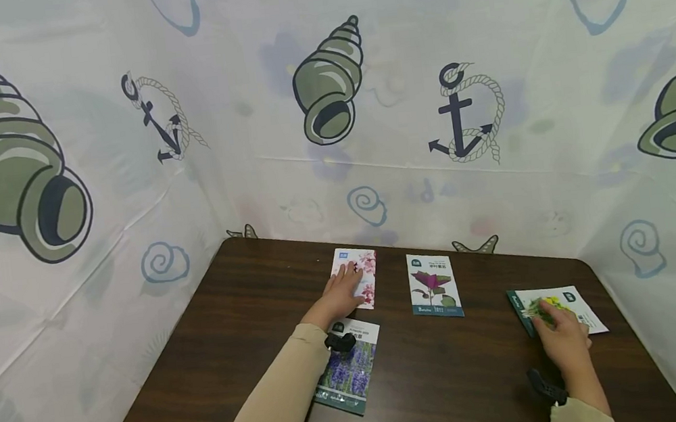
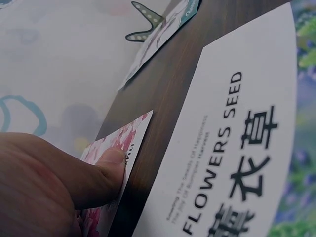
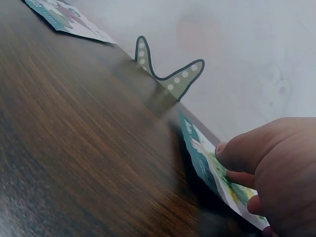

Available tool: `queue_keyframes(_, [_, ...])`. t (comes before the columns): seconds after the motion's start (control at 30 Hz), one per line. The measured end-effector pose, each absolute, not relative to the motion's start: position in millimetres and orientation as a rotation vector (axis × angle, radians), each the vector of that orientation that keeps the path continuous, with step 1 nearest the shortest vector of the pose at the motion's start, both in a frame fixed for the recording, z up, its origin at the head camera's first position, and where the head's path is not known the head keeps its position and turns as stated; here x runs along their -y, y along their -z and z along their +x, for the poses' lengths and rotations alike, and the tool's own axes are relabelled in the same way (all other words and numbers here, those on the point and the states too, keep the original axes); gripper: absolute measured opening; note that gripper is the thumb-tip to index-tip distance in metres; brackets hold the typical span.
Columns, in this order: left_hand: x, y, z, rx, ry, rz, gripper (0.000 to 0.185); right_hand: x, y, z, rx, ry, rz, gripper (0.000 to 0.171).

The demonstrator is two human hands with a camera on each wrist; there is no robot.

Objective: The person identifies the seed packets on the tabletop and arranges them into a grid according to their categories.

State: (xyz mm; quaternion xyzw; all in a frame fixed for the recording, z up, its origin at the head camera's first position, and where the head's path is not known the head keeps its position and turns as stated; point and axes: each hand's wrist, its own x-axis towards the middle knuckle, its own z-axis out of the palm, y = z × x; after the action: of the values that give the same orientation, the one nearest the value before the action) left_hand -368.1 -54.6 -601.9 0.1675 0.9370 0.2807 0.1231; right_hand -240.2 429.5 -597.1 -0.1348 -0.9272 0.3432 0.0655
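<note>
Dark wooden table (image 1: 218,358) walled by seashell-printed sheeting (image 1: 98,193), bearing seed packets (image 1: 434,284).

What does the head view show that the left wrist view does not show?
Only the head view shows the right hand on the yellow packet, all four packets together, and the shell and anchor curtain. Only the left wrist view shows the words FLOWERS SEED on the lavender packet, and the thumb pressing the pink packet's edge. Both show the left hand, the pink packet, the purple-leaf packet and the table.
</note>
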Motion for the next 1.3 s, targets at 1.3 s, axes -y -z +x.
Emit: queue_keyframes(1.3, [65.9,586.0,-346.7,-2.699,-0.867,0.554,0.076,-408.2,601.0,-210.1,2.95,-0.891,-0.195,0.056])
